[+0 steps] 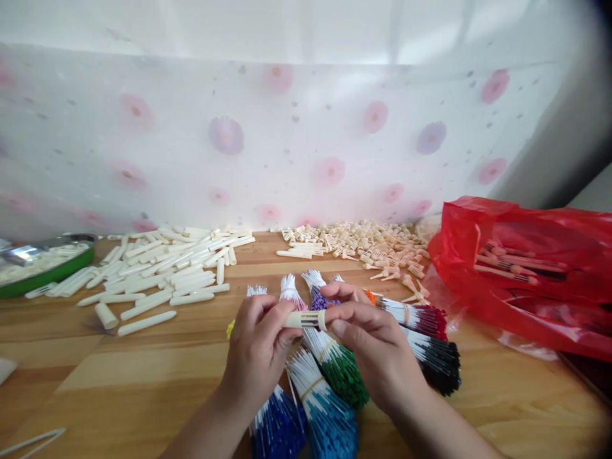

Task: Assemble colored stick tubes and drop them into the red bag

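Both hands meet at the centre over bundles of thin white rods with coloured ends. My left hand (261,344) is closed round the left part of a cream pen barrel (306,320), which lies level and shows dark slots. At the barrel's right end, my right hand (366,338) pinches a cream collar with thumb and fingers. Beneath and around the hands are a green bundle (347,376), a light blue bundle (332,421), a dark blue bundle (278,424), a black bundle (437,360) and a dark red bundle (428,319).
White pen tubes (167,268) are heaped at the back left, beside a green-rimmed tray (62,273). Small cream slotted parts (363,242) form a pile at the back right. A red plastic bag (526,306) with pen parts inside lies on the right. A flowered sheet (296,146) hangs behind.
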Demonstrator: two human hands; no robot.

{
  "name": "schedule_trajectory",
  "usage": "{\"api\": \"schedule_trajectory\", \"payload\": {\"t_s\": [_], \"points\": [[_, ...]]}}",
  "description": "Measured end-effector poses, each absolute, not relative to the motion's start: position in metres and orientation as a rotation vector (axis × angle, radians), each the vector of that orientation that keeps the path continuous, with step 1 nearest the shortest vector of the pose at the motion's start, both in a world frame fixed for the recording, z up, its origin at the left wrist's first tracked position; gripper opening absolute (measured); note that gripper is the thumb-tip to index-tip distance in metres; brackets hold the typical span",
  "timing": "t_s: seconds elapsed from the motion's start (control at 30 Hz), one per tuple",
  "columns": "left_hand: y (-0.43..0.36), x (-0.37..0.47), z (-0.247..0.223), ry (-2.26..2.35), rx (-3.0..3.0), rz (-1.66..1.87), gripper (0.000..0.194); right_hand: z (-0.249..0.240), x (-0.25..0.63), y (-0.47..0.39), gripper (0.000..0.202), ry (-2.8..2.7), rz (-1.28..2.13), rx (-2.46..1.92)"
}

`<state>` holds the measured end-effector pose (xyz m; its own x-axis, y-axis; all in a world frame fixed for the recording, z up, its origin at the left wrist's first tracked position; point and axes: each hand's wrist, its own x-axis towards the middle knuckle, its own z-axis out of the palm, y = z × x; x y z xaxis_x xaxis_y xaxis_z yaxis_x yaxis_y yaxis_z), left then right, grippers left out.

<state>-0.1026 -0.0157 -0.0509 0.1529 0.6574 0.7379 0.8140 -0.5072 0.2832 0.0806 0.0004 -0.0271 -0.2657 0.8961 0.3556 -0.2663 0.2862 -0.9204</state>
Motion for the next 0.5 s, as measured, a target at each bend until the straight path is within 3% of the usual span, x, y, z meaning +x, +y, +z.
{"api": "schedule_trajectory", "payload": {"t_s": [0.2, 0.3, 0.5], "points": [[-0.007, -0.100, -0.052, -1.675, -2.403, -1.434, 0.020, -0.021, 0.133, 0.007, 0.014, -1.599, 0.577, -0.902], [-0.005, -0.097, -0.054, -1.804, -2.562, -1.421, 0.024, -0.030, 0.157, -0.011, 0.013, -1.891, 0.479, -1.143], [-0.014, -0.084, -0.049, -1.630, -3.071, -0.906, 0.007, -0.043, 0.138, -0.041, 0.019, -2.366, 0.306, -1.547]]}}
